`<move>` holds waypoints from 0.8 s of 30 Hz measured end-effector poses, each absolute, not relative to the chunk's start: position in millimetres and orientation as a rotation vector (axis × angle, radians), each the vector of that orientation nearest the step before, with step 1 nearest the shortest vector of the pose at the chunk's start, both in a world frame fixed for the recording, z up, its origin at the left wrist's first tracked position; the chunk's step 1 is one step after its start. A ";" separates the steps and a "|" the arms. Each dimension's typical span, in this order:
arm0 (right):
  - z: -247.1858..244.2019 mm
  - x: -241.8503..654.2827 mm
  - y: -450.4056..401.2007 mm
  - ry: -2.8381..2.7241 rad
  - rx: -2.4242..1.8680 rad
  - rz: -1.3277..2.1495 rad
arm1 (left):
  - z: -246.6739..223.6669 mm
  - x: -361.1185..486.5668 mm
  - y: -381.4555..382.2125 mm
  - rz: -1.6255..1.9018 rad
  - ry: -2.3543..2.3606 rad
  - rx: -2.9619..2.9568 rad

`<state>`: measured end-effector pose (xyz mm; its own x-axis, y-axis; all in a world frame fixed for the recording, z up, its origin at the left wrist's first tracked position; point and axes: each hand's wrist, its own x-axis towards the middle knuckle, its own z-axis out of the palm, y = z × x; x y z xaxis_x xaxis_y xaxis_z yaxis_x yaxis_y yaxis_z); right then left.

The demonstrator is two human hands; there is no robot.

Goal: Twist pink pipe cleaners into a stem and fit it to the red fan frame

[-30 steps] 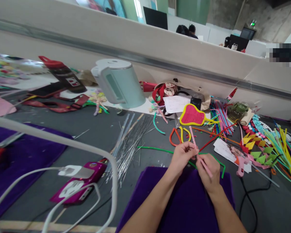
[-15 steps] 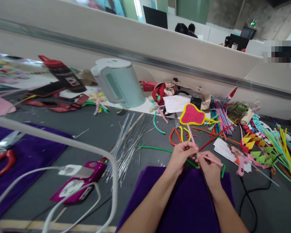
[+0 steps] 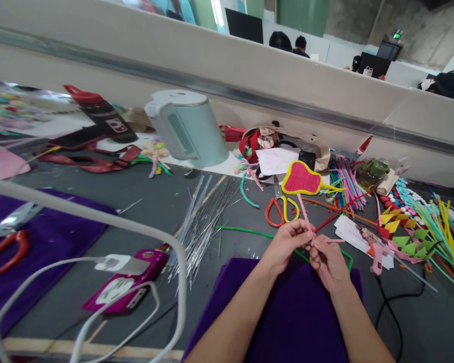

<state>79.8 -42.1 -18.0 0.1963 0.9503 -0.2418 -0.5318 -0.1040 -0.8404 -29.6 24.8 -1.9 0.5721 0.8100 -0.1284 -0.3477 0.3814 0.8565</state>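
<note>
Both hands meet above the near edge of a purple cloth (image 3: pixel 287 312). My left hand (image 3: pixel 289 244) is closed on a pink pipe cleaner (image 3: pixel 304 210), whose twisted length sticks up past the fingers. My right hand (image 3: pixel 327 259) pinches the same pink strand, and its thin end points right. Where the fingertips come together, the strand is mostly hidden. A green pipe cleaner (image 3: pixel 245 230) lies on the table behind and under the hands. Just beyond are scissors with red and yellow handles (image 3: pixel 275 212) and a red shape with a yellow border (image 3: pixel 301 179).
A pale green kettle (image 3: pixel 196 128) and a bottle (image 3: pixel 109 118) stand at the back left. Silver wires (image 3: pixel 204 227) and a magenta power strip (image 3: pixel 126 282) with white cables lie left. A pink glue gun (image 3: pixel 377 254) and colourful pipe cleaners (image 3: pixel 452 242) are at right.
The fingers of my right hand have shifted on the pink strand, and less of it shows on the right. The view has moved slightly.
</note>
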 end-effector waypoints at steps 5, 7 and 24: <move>-19.9 79.6 -41.7 -0.562 -1.071 1.275 | -3.8 -29.5 26.3 0.877 0.685 0.856; -20.5 79.1 -43.5 -0.664 -1.174 1.138 | -4.5 -29.0 26.8 0.899 0.724 0.854; -16.8 79.5 -41.9 -0.502 -1.026 1.359 | 0.9 -28.9 22.6 0.827 0.641 0.877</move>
<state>79.5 -41.9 -16.8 0.1986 0.9462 -0.2555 -0.5530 -0.1070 -0.8263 -28.9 22.6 0.9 0.5327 0.8329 -0.1503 -0.3529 0.3800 0.8550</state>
